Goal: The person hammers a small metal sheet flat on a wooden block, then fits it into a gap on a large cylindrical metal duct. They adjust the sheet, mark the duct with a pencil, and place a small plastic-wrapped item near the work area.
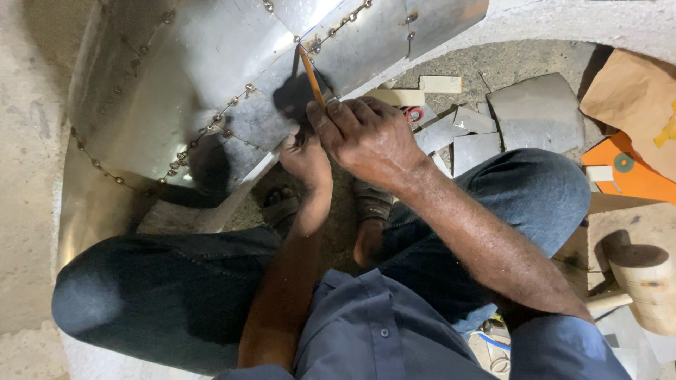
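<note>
Fingers (336,116) of the right hand (370,141) are curled tight around an orange pencil (310,74), gripping its lower end; the pencil stands tilted, its tip touching the riveted sheet-metal piece (211,63) at a seam where panels meet. Left hand (304,160) sits just below and beside the right hand, partly hidden under it; its fingers press against the lower edge of the sheet-metal piece, whether they grip or only rest cannot be told.

Sheet-metal piece: curved, shiny, several panels joined by rows of rivets (211,123). It rises from the floor in front of the person's knees and fills the space above the hands.

Below the sheet-metal piece: sandalled feet (282,207) on the gritty floor (507,63), between the blue-trousered knees.

Right of the sheet-metal piece: flat metal offcuts (539,109) lying on the floor, red-handled scissors (414,112) partly covered by them, a pale wooden strip (440,84). Further right: brown paper (630,91), an orange card (634,176), and, well below those, a wooden mallet head (644,278).
</note>
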